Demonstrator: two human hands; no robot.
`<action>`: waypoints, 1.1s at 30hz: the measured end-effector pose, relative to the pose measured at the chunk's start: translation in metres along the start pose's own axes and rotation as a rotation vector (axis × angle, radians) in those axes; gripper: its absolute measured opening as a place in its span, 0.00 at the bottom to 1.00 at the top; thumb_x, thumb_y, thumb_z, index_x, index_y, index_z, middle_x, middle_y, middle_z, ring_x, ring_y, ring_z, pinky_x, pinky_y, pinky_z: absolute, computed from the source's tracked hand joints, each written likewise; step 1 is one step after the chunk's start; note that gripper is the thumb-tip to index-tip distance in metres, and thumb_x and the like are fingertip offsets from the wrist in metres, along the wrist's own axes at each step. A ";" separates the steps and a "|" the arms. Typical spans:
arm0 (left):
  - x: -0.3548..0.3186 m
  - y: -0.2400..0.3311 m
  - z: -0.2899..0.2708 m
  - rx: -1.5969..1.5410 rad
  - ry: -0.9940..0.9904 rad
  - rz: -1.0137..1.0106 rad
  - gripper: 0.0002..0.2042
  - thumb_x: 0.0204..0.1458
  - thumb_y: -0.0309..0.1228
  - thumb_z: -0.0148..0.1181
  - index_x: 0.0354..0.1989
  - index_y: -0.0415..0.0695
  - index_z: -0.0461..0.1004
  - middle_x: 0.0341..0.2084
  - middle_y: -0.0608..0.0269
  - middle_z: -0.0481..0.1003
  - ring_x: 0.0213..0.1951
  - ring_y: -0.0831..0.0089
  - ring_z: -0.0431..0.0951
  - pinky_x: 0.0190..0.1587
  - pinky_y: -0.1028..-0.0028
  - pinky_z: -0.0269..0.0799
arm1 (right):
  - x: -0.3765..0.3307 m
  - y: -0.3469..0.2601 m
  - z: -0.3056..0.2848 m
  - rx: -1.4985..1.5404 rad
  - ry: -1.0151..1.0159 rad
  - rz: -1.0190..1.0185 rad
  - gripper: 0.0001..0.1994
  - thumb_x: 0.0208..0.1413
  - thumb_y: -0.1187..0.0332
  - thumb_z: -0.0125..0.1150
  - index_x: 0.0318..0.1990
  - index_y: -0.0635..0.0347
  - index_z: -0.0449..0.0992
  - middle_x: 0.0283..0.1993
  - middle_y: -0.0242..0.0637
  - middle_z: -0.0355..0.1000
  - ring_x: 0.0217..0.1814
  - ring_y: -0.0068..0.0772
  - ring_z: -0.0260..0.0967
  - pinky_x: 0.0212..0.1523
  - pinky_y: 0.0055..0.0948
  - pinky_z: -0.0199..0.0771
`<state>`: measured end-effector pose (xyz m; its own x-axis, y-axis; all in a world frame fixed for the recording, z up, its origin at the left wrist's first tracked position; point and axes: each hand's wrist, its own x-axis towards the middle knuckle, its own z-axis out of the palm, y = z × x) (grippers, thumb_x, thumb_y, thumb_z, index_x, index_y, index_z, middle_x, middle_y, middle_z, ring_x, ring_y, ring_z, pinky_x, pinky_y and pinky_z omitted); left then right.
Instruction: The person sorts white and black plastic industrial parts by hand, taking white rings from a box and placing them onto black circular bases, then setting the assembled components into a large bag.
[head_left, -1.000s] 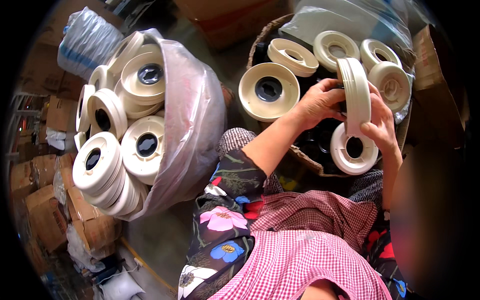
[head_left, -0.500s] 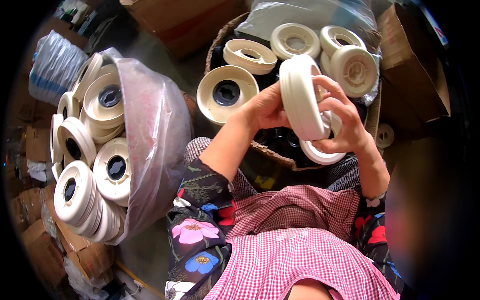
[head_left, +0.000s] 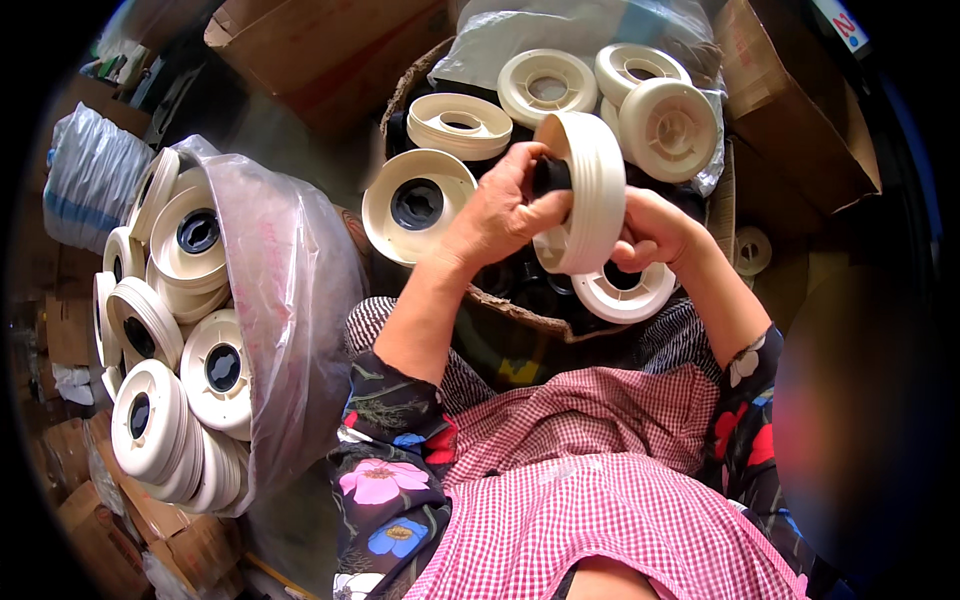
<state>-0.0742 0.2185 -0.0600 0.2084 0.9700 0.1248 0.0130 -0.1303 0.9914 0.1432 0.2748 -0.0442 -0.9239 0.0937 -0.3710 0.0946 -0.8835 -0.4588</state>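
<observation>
Over the box in front of me, a cream plastic wheel (head_left: 603, 190) with a ribbed outer edge stands upright between my hands. My left hand (head_left: 500, 218) reaches into its hollow side, thumb and fingers closed around a black round hub piece (head_left: 551, 176) at the centre. From the other side my right hand (head_left: 655, 232) grips the wheel, fingers curled near its lower edge, some of them hidden behind it. Just below lies another cream wheel (head_left: 640, 306), partly covered by my hand. Left of my hands rests a cream wheel with a black centre (head_left: 378, 212).
More cream wheels (head_left: 548, 88) sit in the cardboard box (head_left: 400, 95), above dark parts. To my left, a plastic bag (head_left: 300, 270) bulges with several cream wheels (head_left: 217, 370), many with black centres. Cardboard cartons (head_left: 800, 130) stand beyond and to the right.
The held wheel has turned, so its hollow side now faces left. My left hand has moved to the black hub piece there; my right hand has shifted behind the wheel.
</observation>
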 end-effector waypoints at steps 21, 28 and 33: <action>-0.035 0.020 -0.071 1.124 0.429 -0.288 0.31 0.43 0.48 0.63 0.55 0.45 0.70 0.51 0.49 0.68 0.49 0.54 0.72 0.55 0.62 0.64 | 0.022 0.065 0.002 -2.148 0.582 0.615 0.27 0.50 0.43 0.55 0.32 0.64 0.80 0.34 0.44 0.77 0.39 0.43 0.75 0.53 0.43 0.60; -0.012 -0.015 0.013 0.705 0.355 0.301 0.08 0.47 0.21 0.55 0.37 0.42 0.73 0.33 0.50 0.72 0.36 0.51 0.73 0.41 0.60 0.69 | -0.004 0.032 0.008 -1.872 0.791 0.162 0.23 0.55 0.50 0.50 0.39 0.63 0.80 0.35 0.53 0.76 0.44 0.53 0.73 0.56 0.47 0.62; -0.003 -0.096 0.066 0.911 0.187 0.099 0.11 0.45 0.25 0.58 0.37 0.40 0.68 0.35 0.50 0.69 0.39 0.52 0.71 0.42 0.60 0.70 | -0.025 0.001 0.004 -1.050 1.007 -0.344 0.22 0.61 0.55 0.51 0.33 0.70 0.77 0.26 0.32 0.73 0.28 0.22 0.66 0.32 0.26 0.68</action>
<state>-0.0115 0.2149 -0.1585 0.0894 0.9529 0.2897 0.7815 -0.2474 0.5727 0.1654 0.2698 -0.0324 -0.3606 0.8785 -0.3135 0.5515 -0.0702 -0.8312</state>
